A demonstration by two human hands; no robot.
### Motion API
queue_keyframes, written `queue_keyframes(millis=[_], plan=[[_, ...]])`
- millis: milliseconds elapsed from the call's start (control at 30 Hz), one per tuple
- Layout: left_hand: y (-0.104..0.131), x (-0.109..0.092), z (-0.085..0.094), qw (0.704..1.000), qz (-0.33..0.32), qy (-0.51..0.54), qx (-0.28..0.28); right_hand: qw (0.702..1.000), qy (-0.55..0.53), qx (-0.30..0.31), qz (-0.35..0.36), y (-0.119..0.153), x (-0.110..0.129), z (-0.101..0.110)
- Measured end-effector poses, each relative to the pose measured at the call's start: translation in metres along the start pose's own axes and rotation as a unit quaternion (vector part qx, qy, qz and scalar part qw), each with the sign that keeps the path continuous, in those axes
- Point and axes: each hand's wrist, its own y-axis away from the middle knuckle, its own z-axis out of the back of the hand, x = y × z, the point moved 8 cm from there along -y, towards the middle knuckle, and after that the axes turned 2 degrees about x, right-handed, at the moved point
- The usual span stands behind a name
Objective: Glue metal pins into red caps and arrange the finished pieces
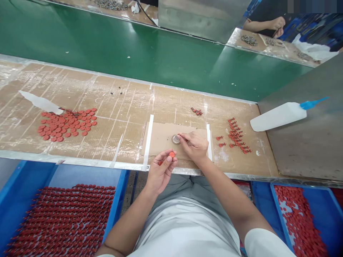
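My left hand (162,169) pinches a small round red disc (172,154) between thumb and fingertips. More red shows in the curl of its fingers, partly hidden. My right hand (195,145) is closed in a pinch over a small round metal dish (175,139). A tiny reddish bit shows at its fingertips, too small to name. The dish rests on a cardboard sheet (160,137) held by white tape strips. Just beyond the sheet lies a small heap of dark and red wired parts (197,111). Right of it, red discs with wired parts (235,135) lie in rows.
Loose red discs (61,125) are piled at the left beside a white pointed bottle (41,101). A blue-tipped white bottle (278,116) leans against the metal panel at right. Blue trays (123,196) of red parts stand below the bench. Another person's hands (277,25) appear across the green belt.
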Motion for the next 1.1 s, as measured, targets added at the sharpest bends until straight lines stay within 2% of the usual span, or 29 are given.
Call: queue_keyframes(millis=[100, 200, 300, 433, 533, 667, 800, 1100], plan=[[0.0, 0.0, 0.0, 1.0, 0.001, 0.0, 0.002, 0.998, -0.043, -0.036, -0.04, 0.001, 0.0, 0.005], [0.0, 0.0, -0.001, 1.0, -0.001, 0.001, 0.002, 0.978, -0.15, -0.088, -0.112, 0.003, -0.003, 0.012], [0.0, -0.002, -0.004, 1.0, -0.011, 0.001, -0.004, 0.931, -0.278, -0.12, -0.202, 0.006, -0.009, 0.016], [0.001, -0.004, -0.013, 1.0, -0.023, -0.006, -0.004, 0.864, -0.39, -0.097, -0.304, 0.015, -0.009, 0.015], [0.003, -0.004, -0.021, 1.0, -0.027, -0.014, 0.005, 0.843, -0.417, -0.083, -0.33, 0.026, 0.001, 0.017], [0.006, -0.002, -0.03, 0.999, -0.023, -0.018, 0.02, 0.866, -0.402, -0.107, -0.276, 0.041, 0.02, 0.024], [0.008, -0.001, -0.034, 0.999, -0.032, -0.026, 0.021, 0.898, -0.368, -0.087, -0.227, 0.053, 0.035, 0.024], [0.011, 0.001, -0.036, 0.998, -0.044, -0.037, 0.031, 0.931, -0.314, -0.085, -0.163, 0.062, 0.043, 0.027]])
